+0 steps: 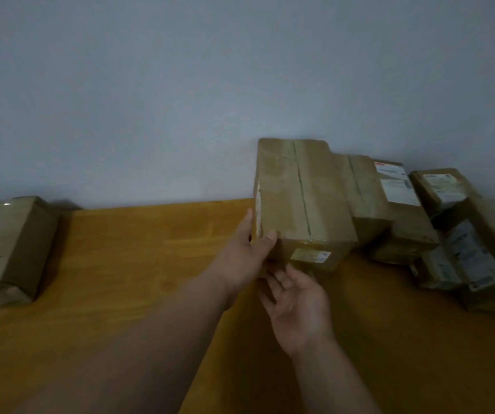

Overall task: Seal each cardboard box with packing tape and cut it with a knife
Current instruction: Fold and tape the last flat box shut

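We see the left hand (244, 258) gripping the near left corner of a large brown cardboard box (303, 201), thumb on top. The right hand (298, 306) lies open, palm up, just beneath the box's near end above the wooden counter (138, 264).

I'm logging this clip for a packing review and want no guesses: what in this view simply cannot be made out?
- Labels on the right-hand boxes: print blurred, too small to read.
- Box at left: cut off by the frame's left edge.
- Underside of the tall box: hidden by the left hand and right hand.
- Tape roll and knife: none in view.
- Lower boxes in the pile: hidden by those on top.
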Motion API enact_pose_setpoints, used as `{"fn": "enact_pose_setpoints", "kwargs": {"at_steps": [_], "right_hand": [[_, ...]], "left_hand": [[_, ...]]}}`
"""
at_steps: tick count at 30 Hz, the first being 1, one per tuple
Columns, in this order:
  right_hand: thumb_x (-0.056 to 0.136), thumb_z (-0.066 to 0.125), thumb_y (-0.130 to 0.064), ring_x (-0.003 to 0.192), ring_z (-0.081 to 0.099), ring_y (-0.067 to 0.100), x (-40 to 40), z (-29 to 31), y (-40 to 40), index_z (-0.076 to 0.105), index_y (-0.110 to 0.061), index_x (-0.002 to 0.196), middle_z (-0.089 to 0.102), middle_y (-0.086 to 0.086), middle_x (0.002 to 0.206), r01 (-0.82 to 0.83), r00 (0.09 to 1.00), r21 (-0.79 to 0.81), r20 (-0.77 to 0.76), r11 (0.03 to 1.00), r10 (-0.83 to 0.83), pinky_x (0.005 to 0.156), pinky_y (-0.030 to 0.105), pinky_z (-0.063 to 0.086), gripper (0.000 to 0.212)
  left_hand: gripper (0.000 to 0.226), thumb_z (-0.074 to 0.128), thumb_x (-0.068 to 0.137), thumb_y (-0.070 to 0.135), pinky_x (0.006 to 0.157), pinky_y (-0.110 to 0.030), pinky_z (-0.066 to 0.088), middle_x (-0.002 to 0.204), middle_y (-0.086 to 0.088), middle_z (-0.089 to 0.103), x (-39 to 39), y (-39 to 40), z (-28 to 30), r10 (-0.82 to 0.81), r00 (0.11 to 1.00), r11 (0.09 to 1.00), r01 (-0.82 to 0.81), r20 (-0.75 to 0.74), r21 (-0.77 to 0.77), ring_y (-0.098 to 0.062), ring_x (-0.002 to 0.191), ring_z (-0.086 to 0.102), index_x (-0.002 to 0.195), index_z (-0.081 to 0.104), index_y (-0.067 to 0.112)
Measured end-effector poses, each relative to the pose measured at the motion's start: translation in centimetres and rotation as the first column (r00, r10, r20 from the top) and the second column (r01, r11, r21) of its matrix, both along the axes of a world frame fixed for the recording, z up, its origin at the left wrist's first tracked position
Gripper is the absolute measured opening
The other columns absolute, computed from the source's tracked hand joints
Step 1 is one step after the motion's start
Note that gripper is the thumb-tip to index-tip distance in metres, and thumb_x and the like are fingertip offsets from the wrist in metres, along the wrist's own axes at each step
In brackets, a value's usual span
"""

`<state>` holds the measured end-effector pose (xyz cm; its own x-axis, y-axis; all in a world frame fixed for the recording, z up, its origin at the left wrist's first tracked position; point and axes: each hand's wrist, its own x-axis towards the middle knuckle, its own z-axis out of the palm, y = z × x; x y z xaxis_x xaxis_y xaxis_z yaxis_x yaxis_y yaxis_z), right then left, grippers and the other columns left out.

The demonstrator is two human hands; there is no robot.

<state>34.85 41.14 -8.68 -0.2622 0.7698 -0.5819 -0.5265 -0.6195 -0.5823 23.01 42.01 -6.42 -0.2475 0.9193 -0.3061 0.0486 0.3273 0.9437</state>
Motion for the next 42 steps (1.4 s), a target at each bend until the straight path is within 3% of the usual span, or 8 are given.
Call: {"fn": "enact_pose_setpoints", "kwargs": {"at_steps": [2, 6, 11, 15, 20, 25, 31, 42], "right_hand": [[0.098, 0.048, -0.017, 0.122, 0.056, 0.021, -0.7, -0.1, -1.4, 0.02, -0.032, 0.153, 0.059, 0.008, 0.136, 0.016, 0.997, 0.02, 0.069, 1.0, -0.018, 0.107, 0.049, 0.034, 0.063], [0.095, 0.056, -0.016, 0.103, 0.065, 0.02, -4.7, -0.3, -5.7, 0.046, -0.022, 0.13, 0.068, 0.005, 0.116, -0.127, 0.938, 0.01, 0.327, 0.992, 0.117, 0.098, 0.044, 0.044, 0.037], [0.093, 0.059, -0.017, 0.097, 0.066, 0.016, -13.2, -1.1, -12.6, 0.059, -0.02, 0.108, 0.071, 0.004, 0.102, -0.499, 0.721, -0.06, 0.525, 0.865, 0.452, 0.077, 0.03, 0.045, 0.015], [0.093, 0.059, -0.021, 0.103, 0.064, 0.016, -21.6, -2.3, -17.6, 0.061, -0.023, 0.114, 0.068, -0.001, 0.109, -0.661, 0.563, -0.053, 0.625, 0.749, 0.541, 0.091, 0.033, 0.048, 0.021], [0.098, 0.055, -0.021, 0.113, 0.054, 0.016, -31.9, -2.6, -20.0, 0.053, -0.021, 0.127, 0.057, 0.004, 0.132, -0.738, 0.504, 0.053, 0.705, 0.672, 0.499, 0.105, 0.036, 0.042, 0.029], [0.098, 0.055, -0.031, 0.145, 0.026, 0.023, -37.7, -2.3, -19.1, 0.019, -0.029, 0.154, 0.022, -0.001, 0.16, -0.746, 0.495, 0.121, 0.758, 0.655, 0.424, 0.115, 0.039, 0.027, 0.066], [0.096, 0.057, -0.033, 0.144, 0.028, 0.022, -39.4, -2.4, -18.6, 0.016, -0.03, 0.155, 0.027, -0.002, 0.159, -0.733, 0.531, 0.163, 0.744, 0.661, 0.405, 0.116, 0.046, 0.028, 0.072], [0.093, 0.062, -0.031, 0.113, 0.052, 0.013, -27.9, -1.3, -26.5, 0.044, -0.026, 0.142, 0.045, -0.002, 0.137, -0.752, 0.405, 0.044, 0.818, 0.658, 0.408, 0.082, 0.02, 0.046, 0.052]], "left_hand": [[0.072, 0.055, 0.095, 0.048, 0.099, -0.023, 0.034, 0.153, 0.016, 0.033, -1.8, -2.4, -1.0, 0.037, 0.999, 0.998, -0.039, -0.033, -0.043, -0.001, 0.136, 0.038, 0.154, 0.014, 0.04], [0.062, 0.057, 0.095, 0.041, 0.1, -0.031, 0.039, 0.151, 0.001, 0.041, -8.0, -8.6, -3.0, 0.276, 0.931, 0.957, -0.29, -0.237, -0.025, -0.009, 0.124, 0.044, 0.15, 0.034, 0.025], [0.046, 0.066, 0.091, 0.025, 0.095, -0.045, 0.047, 0.122, -0.012, 0.056, -18.3, -17.1, -4.0, 0.569, 0.627, 0.792, -0.593, -0.532, 0.147, -0.022, 0.103, 0.054, 0.133, 0.053, 0.01], [0.056, 0.07, 0.086, 0.023, 0.108, -0.051, 0.033, 0.133, -0.019, 0.047, -27.2, -23.4, -4.3, 0.706, 0.411, 0.605, -0.773, -0.576, 0.19, -0.036, 0.124, 0.041, 0.136, 0.047, 0.01], [0.079, 0.063, 0.092, 0.029, 0.119, -0.05, 0.023, 0.16, -0.003, 0.017, -36.6, -28.1, -4.5, 0.685, 0.612, 0.674, -0.739, -0.396, 0.023, -0.027, 0.147, 0.02, 0.155, 0.018, 0.021], [0.072, 0.054, 0.098, 0.038, 0.113, -0.042, 0.026, 0.159, 0.003, 0.028, -40.4, -28.8, -4.6, 0.541, 0.834, 0.822, -0.552, -0.109, -0.139, -0.024, 0.144, 0.028, 0.155, 0.01, 0.038], [0.049, 0.053, 0.099, 0.033, 0.094, -0.025, 0.035, 0.141, 0.007, 0.049, -40.0, -28.5, -5.1, 0.522, 0.853, 0.845, -0.518, -0.008, -0.132, -0.018, 0.131, 0.043, 0.146, 0.041, 0.031], [0.038, 0.064, 0.093, 0.024, 0.098, -0.041, 0.049, 0.122, -0.003, 0.058, -32.4, -35.6, -4.6, 0.464, 0.884, 0.861, -0.467, -0.063, -0.203, -0.02, 0.108, 0.059, 0.13, 0.06, 0.033]]}}
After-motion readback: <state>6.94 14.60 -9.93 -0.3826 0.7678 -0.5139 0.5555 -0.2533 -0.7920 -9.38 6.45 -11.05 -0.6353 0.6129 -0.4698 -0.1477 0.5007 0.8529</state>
